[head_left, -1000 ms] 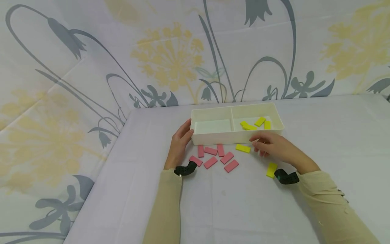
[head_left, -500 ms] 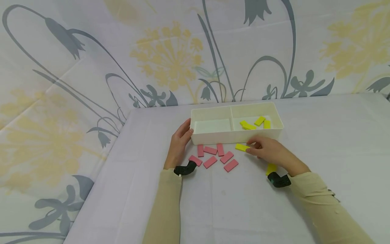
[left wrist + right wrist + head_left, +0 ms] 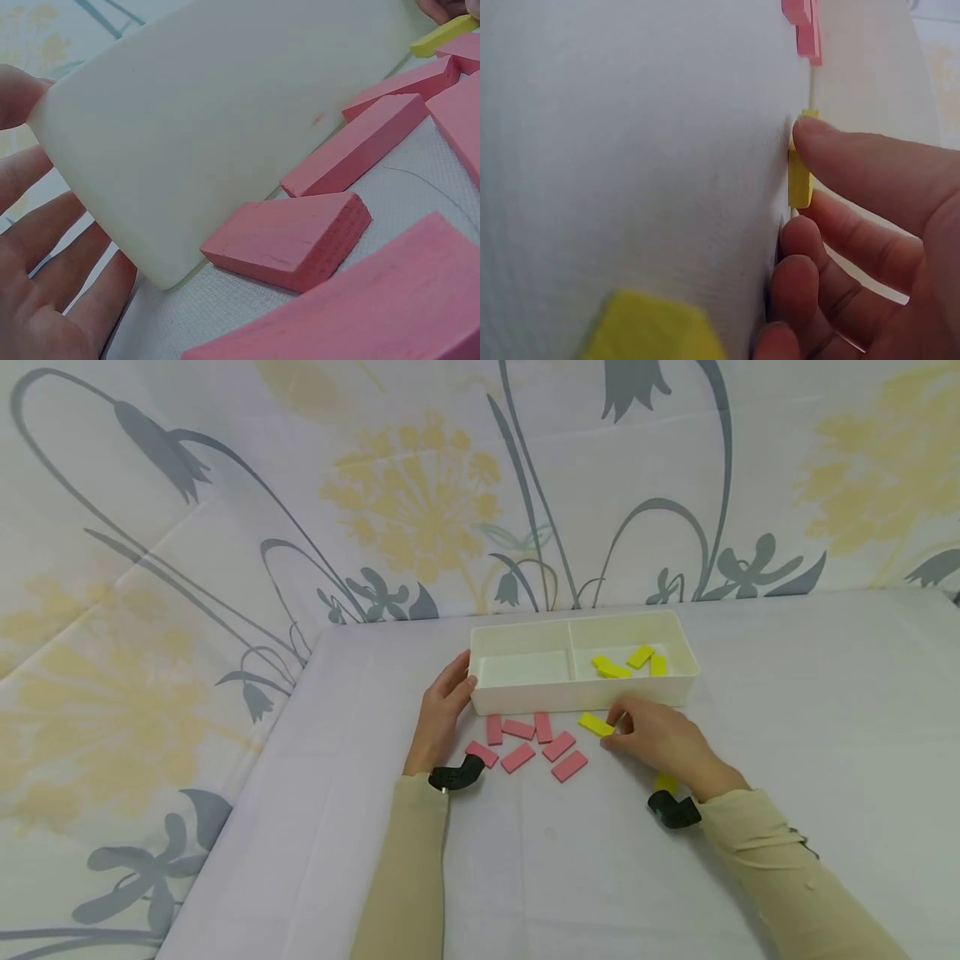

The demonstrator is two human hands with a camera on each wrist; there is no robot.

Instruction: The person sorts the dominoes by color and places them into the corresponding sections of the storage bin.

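Note:
A white two-compartment box stands on the table. My left hand rests against its left end, thumb at the front corner; in the left wrist view the fingers lie spread along the end wall. My right hand pinches a yellow block between thumb and index finger, just in front of the box. The right wrist view shows the thumb across this yellow block, low at the cloth, with the other fingers curled beside it. Several yellow blocks lie in the right compartment.
Several pink blocks lie scattered before the box's left half, some close to its front wall. Another yellow block sits partly hidden behind the right wrist's black camera. A flower-patterned cloth hangs behind the white-covered table.
My right hand has moved left from beside the box front to the yellow block and taken hold of it; the block has turned slightly. The left hand and box have stayed put.

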